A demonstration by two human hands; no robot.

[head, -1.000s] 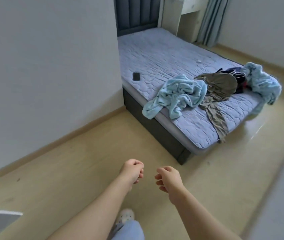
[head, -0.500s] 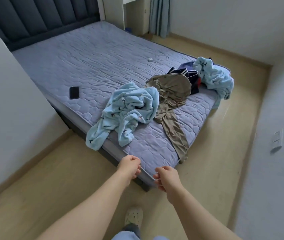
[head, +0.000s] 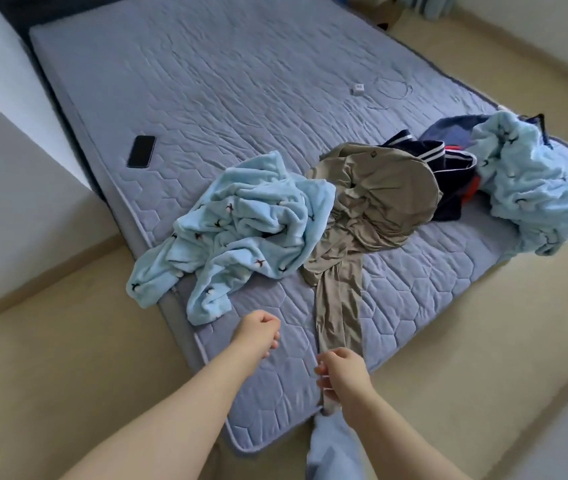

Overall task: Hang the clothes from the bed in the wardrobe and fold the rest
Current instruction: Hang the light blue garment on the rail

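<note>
A white wall corner stands at the far left, beside the bed [head: 241,81], whose quilted grey-blue mattress fills most of the view. A black phone [head: 141,151] lies flat on the mattress near its left edge. Further right, a crumpled light blue fleece garment [head: 241,233] with small dark bird prints lies at the edge of the bed, 1 end drooping over the side. Just below it, the left hand [head: 256,332] hovers over the mattress with its fingers curled into a loose fist, holding nothing. Next comes a khaki garment [head: 372,199], bunched in a heap that touches the fleece, with 1 long strip trailing down toward the foot of the bed. The right hand [head: 343,379] sits over the end of that strip, fingers curled; whether they grip the cloth cannot be told. A small white object [head: 358,89] rests higher on the mattress. A navy garment [head: 445,164] with striped trim lies behind the khaki heap, and a second light blue fleece garment [head: 532,188] hangs over the bed's right corner.
</note>
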